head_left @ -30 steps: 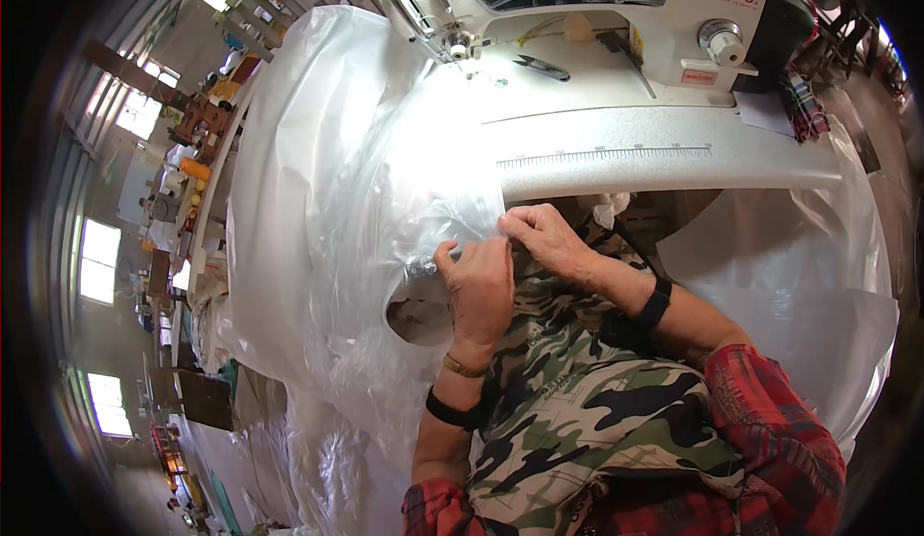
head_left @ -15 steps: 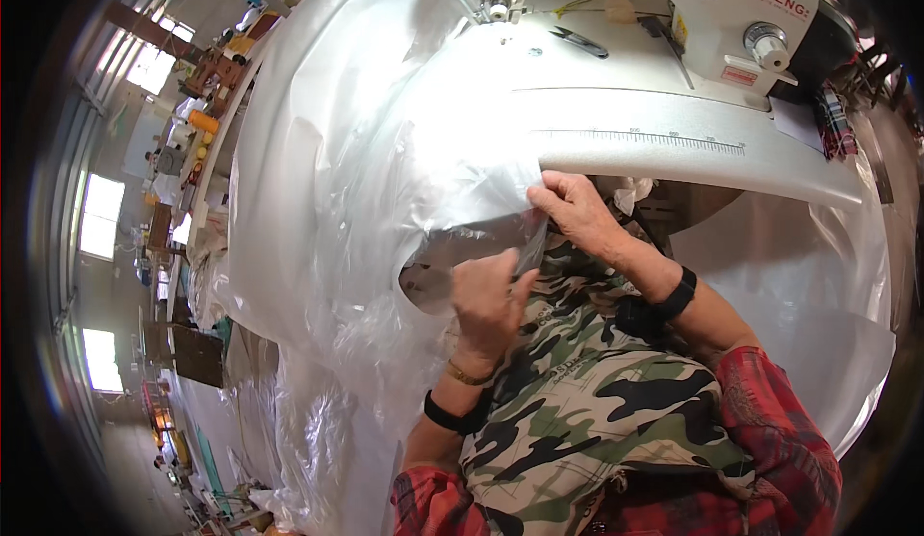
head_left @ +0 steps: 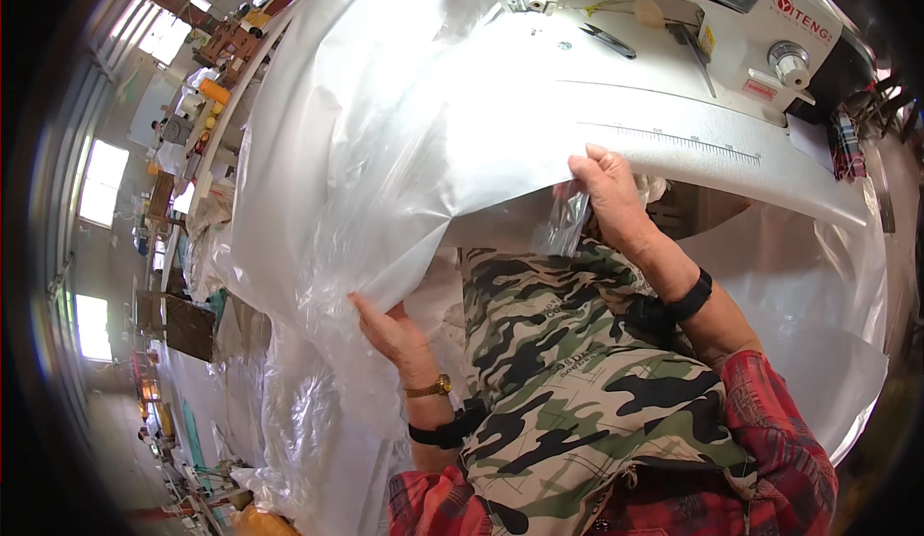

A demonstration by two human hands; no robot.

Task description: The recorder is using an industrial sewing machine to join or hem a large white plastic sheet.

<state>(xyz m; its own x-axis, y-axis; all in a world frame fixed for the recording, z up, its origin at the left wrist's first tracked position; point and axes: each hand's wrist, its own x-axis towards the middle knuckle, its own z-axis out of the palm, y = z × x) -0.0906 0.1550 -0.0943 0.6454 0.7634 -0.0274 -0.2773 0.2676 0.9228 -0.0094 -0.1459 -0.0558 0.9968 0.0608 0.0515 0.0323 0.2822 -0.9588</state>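
Observation:
A large sheet of clear plastic film [head_left: 385, 122] drapes over the white sewing table [head_left: 731, 165] and hangs down at the left. My left hand [head_left: 390, 329] grips the film's lower edge, low and left near my lap. At the table's front edge my right hand [head_left: 606, 194] pinches another part of the film's edge, a crumpled bit hanging below the fingers. Both wrists wear black bands; the left also has a gold watch. A camouflage apron covers my front.
A white industrial sewing machine [head_left: 712, 16] with a blue display stands at the far side of the table; small scissors [head_left: 608, 41] lie on its bed. More plastic film [head_left: 818, 286] hangs at the right. Worktables and windows [head_left: 101, 185] run along the left.
My hands were close together at the film's edge by the table. The left hand has drawn down and left along the edge; the right stays at the table front. The view tilted.

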